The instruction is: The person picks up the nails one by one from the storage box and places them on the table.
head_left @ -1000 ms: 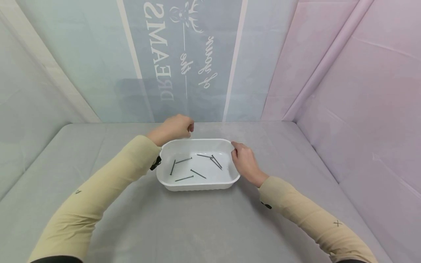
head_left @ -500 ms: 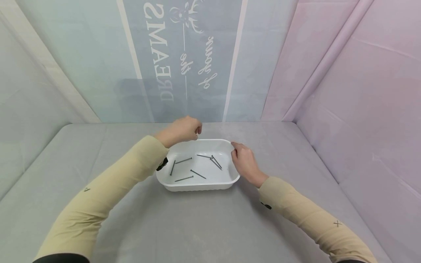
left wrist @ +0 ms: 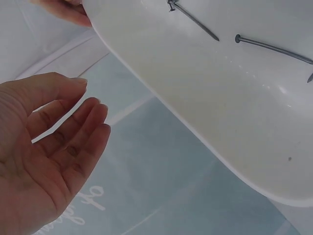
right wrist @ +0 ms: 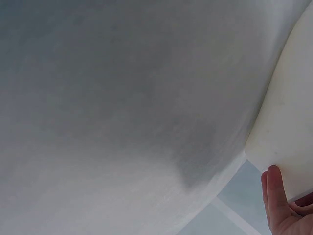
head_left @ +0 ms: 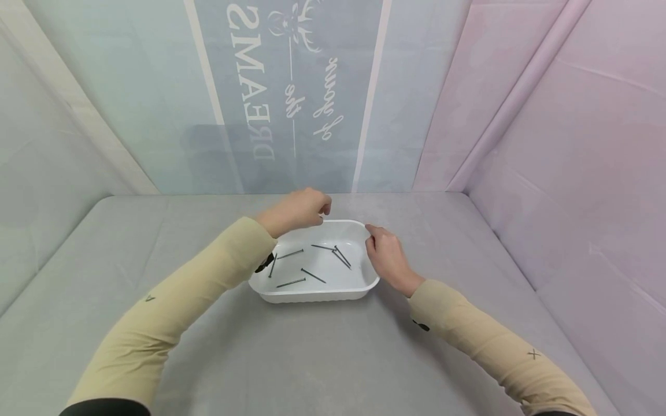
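Observation:
A white rectangular plastic tray (head_left: pixel 312 296) stands on the grey surface, with several loose metal nails (head_left: pixel 314 275) scattered on its floor. My right hand (head_left: pixel 389 257) grips the tray's right end near the far corner. In the right wrist view, extended fingers (right wrist: pixel 276 188) lie against the tray's outer wall. Just beyond the far rim hovers my left hand (head_left: pixel 299 209). The left wrist view shows the left hand (left wrist: pixel 54 142) with loosely bent fingers, nothing between them, apart from the rim. Its forearm crosses the tray's left end and hides that corner.
Grey cloth (head_left: pixel 322 358) covers the surface under the tray. Behind it rises a pale blue fabric backdrop (head_left: pixel 296 104) with mirrored lettering. A pinkish fabric wall (head_left: pixel 583 173) stands at the right, a pale one (head_left: pixel 41 173) at the left.
The left hand has moved rightward along the tray's far rim, its forearm now covering more of the left end. The right hand, tray and nails look the same.

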The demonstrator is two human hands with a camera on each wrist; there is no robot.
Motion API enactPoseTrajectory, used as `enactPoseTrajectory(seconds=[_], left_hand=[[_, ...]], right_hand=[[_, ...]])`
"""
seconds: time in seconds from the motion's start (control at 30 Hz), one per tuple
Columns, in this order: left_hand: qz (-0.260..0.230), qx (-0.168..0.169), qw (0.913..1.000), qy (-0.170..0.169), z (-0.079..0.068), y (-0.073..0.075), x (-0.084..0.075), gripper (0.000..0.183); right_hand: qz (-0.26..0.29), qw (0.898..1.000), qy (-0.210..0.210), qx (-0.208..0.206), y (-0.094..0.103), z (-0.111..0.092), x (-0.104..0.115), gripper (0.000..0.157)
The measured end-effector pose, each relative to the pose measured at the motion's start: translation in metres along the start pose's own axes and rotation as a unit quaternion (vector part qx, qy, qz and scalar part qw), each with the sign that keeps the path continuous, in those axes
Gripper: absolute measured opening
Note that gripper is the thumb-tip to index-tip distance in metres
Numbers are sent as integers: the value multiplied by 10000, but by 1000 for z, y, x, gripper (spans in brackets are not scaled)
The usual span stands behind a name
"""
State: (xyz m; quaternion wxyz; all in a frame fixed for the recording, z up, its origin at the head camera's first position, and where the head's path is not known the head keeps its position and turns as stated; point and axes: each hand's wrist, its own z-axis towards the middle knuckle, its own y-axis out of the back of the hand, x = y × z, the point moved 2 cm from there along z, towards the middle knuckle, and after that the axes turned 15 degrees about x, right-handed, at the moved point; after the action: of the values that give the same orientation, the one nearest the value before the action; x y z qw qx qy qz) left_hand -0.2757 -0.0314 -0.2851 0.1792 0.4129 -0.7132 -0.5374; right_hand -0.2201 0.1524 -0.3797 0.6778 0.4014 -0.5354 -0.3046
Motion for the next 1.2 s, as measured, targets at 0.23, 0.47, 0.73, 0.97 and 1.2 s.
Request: enactPoseTrajectory(seconds=[0.23,0.47,0.73,0.97,1.2], left_hand=[[308,-96,9994,-154,8,-5,-6,19],[656,-291,9964,-449,14,-12,-12,17],[890,-258,9942,-555,22,-19,-16,19],[943,-105,9936,-607,29,-27,-18,19],[982,-81,9922,-769,35,-34,-18,18]], right_hand=[[-41,10000,23,-6,-1,0,0,35],[-107,9999,37,-32,0,0,0,34],[-101,9999,-25,-20,-1,0,0,35],[-90,9999,68,9,0,1,0,35],[-57,9999,86,9,0,1,0,35]])
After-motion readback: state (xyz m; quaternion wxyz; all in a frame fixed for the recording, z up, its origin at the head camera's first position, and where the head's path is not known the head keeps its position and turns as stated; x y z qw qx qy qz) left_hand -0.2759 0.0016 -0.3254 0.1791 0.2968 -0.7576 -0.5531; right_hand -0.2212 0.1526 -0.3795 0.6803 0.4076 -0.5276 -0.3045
